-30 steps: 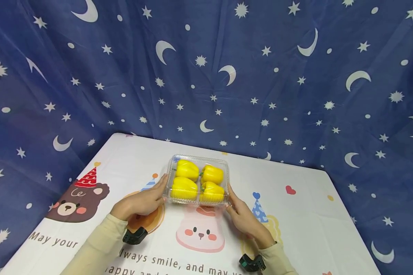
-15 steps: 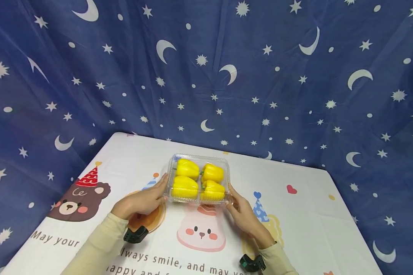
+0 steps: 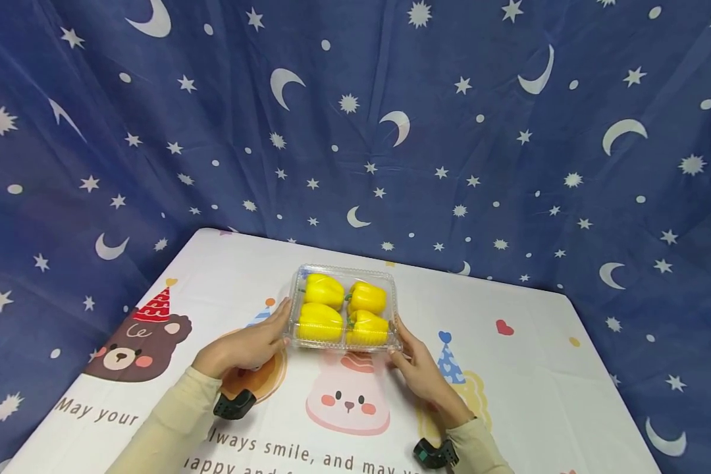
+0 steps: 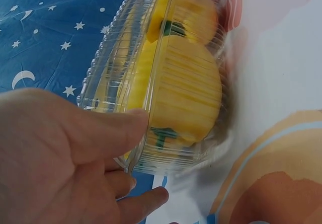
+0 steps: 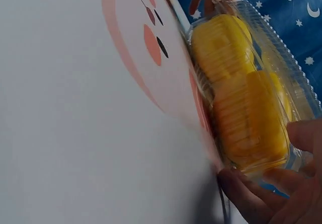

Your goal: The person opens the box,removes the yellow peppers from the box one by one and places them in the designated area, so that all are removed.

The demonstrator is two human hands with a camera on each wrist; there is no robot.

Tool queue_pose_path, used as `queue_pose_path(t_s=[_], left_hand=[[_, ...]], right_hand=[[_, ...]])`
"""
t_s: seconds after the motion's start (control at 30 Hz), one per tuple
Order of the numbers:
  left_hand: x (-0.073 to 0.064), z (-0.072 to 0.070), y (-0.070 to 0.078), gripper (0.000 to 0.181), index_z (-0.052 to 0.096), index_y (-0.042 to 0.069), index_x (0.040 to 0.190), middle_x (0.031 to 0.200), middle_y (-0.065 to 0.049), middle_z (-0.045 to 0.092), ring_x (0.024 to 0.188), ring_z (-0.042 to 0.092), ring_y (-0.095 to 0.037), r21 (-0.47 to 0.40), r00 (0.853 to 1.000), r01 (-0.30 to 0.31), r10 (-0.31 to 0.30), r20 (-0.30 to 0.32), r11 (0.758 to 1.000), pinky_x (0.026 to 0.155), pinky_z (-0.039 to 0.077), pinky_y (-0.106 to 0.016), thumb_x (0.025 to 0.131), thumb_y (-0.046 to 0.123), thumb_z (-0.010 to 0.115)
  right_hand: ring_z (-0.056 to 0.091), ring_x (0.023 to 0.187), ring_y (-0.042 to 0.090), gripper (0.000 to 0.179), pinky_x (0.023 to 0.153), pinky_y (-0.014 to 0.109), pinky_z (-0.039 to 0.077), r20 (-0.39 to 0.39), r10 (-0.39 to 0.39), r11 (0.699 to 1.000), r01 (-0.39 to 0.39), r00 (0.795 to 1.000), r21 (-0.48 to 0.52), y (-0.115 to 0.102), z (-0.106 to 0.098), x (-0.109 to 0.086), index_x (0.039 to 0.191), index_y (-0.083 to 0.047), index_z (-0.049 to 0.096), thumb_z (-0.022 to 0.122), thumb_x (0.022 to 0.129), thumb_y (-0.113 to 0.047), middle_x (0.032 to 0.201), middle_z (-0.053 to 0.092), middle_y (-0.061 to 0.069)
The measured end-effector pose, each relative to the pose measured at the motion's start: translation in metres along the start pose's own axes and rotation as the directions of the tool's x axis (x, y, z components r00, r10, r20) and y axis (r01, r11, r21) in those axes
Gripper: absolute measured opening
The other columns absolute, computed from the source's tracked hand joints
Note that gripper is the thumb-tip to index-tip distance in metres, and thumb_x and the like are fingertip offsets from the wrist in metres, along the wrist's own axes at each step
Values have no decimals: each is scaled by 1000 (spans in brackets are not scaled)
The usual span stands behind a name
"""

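A clear plastic clamshell box (image 3: 346,270) with its lid down is at the middle of the table, holding several yellow bell peppers (image 3: 322,322) with green stems. My left hand (image 3: 249,343) grips the box's left end; in the left wrist view the thumb (image 4: 123,128) lies on the rim and the other fingers are lower down, partly hidden. At the opposite end my right hand (image 3: 421,374) holds the near right corner, thumb above and fingers (image 5: 246,196) low by the base. Whether the base touches the table everywhere cannot be told.
A white tablecloth (image 3: 498,388) printed with cartoon animals, hearts and lettering covers the table. Behind and at both sides hangs a blue curtain (image 3: 308,151) with moons and stars. Each wrist bears a black strapped device (image 3: 234,404).
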State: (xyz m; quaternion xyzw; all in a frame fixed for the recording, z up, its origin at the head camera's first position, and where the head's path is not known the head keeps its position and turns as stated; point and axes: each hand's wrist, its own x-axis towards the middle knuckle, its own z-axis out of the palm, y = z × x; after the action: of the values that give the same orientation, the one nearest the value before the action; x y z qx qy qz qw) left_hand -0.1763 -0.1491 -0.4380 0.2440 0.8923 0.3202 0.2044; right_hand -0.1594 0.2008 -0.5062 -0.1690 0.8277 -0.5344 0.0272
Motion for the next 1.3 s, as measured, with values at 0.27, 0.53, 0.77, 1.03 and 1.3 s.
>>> queue_pose_path(t_s=[0.27,0.53,0.77,1.03,1.3], left_hand=[[1,-3,1,72,-1,-9,158,168,-29,-5,156,7,-47,14,1000,-3,3,-9,1000,126,14,-61,107,17,43],[2,-2,-2,75,1,-5,160,169,-26,-3,156,10,-45,29,1000,3,-3,-13,1000,126,16,-60,107,22,47],[-2,-5,-4,76,4,-2,161,169,-25,1,155,14,-47,29,1000,7,-6,-26,1000,125,18,-62,106,25,50],[-4,-6,-5,77,10,-4,160,168,-27,9,154,19,-47,55,998,-6,9,-65,998,124,21,-63,105,25,54],[-8,-11,1,76,18,-7,158,165,-28,22,151,30,-47,96,997,-15,23,-78,995,122,27,-61,103,25,59]], right_hand=[[69,118,32,59,91,33,61,-118,31,982,-52,993,-182,-8,6,2,160,-13,29,49,105,-11,160,42,12],[73,105,33,69,77,31,64,-49,55,997,-57,997,-43,-4,-7,-1,162,-16,23,57,102,-8,157,44,22],[70,115,33,74,81,35,64,37,21,997,-24,999,68,1,-15,0,162,-8,18,59,101,-6,156,39,29],[70,115,33,81,81,39,63,92,6,990,-19,996,138,0,-21,1,163,-7,12,61,99,-1,154,38,35],[68,111,46,85,85,41,62,147,38,983,-64,988,173,-3,-28,2,162,-2,5,61,99,-3,155,35,35]])
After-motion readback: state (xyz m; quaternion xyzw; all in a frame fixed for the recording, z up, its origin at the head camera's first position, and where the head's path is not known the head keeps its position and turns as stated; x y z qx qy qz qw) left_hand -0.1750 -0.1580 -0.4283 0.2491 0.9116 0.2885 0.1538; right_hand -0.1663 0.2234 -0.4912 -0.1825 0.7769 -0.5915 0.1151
